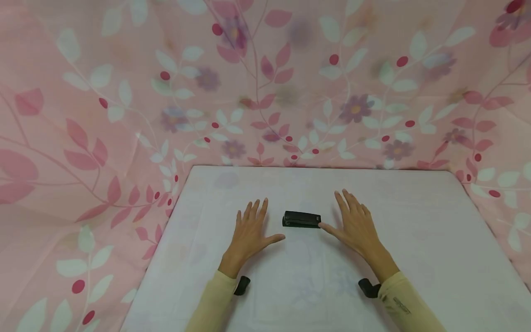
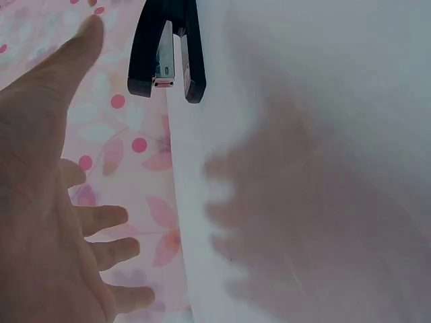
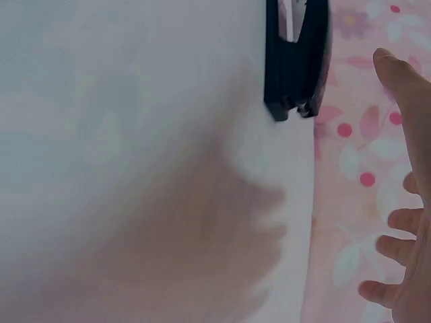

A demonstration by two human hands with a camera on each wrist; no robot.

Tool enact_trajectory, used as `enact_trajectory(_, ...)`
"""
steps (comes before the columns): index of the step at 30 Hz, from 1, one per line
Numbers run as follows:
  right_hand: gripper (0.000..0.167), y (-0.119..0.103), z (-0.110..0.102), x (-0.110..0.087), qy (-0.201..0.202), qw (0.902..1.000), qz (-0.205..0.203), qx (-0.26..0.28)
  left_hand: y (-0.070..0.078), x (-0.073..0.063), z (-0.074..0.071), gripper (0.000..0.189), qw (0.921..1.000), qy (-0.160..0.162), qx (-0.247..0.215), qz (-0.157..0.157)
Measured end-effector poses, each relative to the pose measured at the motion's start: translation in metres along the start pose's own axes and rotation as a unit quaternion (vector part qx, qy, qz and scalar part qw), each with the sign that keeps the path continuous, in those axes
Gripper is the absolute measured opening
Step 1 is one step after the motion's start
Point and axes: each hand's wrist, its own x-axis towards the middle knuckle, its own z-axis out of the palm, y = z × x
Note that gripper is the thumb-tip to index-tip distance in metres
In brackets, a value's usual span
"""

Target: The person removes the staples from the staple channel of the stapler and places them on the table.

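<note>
Head view: a black stapler [image 1: 301, 218] lies on a white-covered table [image 1: 298, 299], its length running from nine to three o'clock, between a person's two bare hands. The left hand [image 1: 248, 236] has its fingers and thumb spread apart, holding nothing; the stapler is near it, between two and three o'clock. The right hand [image 1: 356, 229] is likewise spread and holds nothing; the stapler is at its nine o'clock, the thumb tip overlapping the stapler's end from this angle. Pink floral cloth [image 1: 257, 92] fills the background at twelve o'clock.

Left wrist view: the stapler is at one o'clock from the hand, past the thumb, its two arms parted beside a metal magazine [image 2: 165, 60].

Right wrist view: the stapler is at eleven o'clock from the hand; floral cloth shows between it and the thumb.
</note>
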Motion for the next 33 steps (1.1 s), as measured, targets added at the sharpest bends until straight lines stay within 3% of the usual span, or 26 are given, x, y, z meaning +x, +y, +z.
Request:
enact_trajectory(9,0.088,-0.042,-0.001,0.036,-0.065,0.9973,-0.034,0.009,0.009,0.03,0.013,0.095,0.9962,-0.015,-0.055,0.065)
enact_trajectory(15,0.068,-0.067,0.009,0.053,-0.082,0.993,-0.085,0.007,0.014,0.046,0.024,0.074,0.9928,-0.014,-0.099,0.065)
enact_trajectory(20,0.053,-0.076,0.019,0.058,-0.097,0.9881,-0.119,-0.004,0.015,0.056,0.035,0.06,0.9904,-0.018,-0.118,0.069)
enact_trajectory(27,0.04,-0.078,0.03,0.059,-0.101,0.9854,-0.136,-0.019,0.014,0.063,0.048,0.047,0.9899,-0.02,-0.117,0.078)
enact_trajectory(33,0.039,-0.093,0.039,0.059,-0.144,0.9817,-0.124,-0.009,0.003,0.053,0.046,0.043,0.9927,-0.021,-0.098,0.067)
